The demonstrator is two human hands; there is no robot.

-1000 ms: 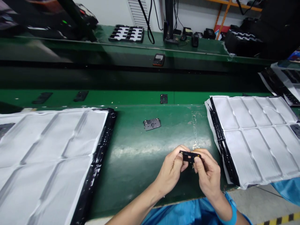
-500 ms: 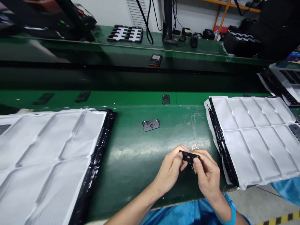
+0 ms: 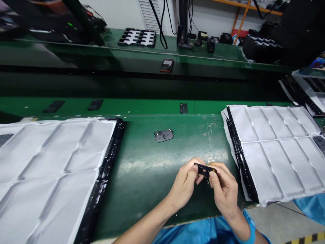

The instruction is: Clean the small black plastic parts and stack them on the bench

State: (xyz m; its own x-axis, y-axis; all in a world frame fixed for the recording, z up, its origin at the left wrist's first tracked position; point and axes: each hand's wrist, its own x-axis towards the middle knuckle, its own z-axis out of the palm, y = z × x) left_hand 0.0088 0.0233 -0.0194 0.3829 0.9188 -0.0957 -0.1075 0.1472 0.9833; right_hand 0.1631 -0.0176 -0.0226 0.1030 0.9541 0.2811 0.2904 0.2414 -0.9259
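Both hands grip a small flat black plastic part (image 3: 205, 170) with a small opening in its middle, held tilted above the green work surface. My left hand (image 3: 186, 184) pinches its left end, thumb on the near face. At the other end my right hand (image 3: 225, 185) is closed on it with thumb and fingers. Some fingertips are hidden behind the part. A dark grey plate-like part (image 3: 164, 135) lies flat on the table, up and left of my hands, touched by neither.
Trays under white padded sheets stand left (image 3: 58, 169) and right (image 3: 279, 149). Beyond the table, a green strip carries several black parts (image 3: 183, 108). A handheld device with a screen (image 3: 167, 65) lies farther back. A black-and-white tray (image 3: 137, 37) sits on the rear ledge.
Black parts on the green strip have shifted right, and the handheld device slightly left. My hands and the part they hold have barely moved.
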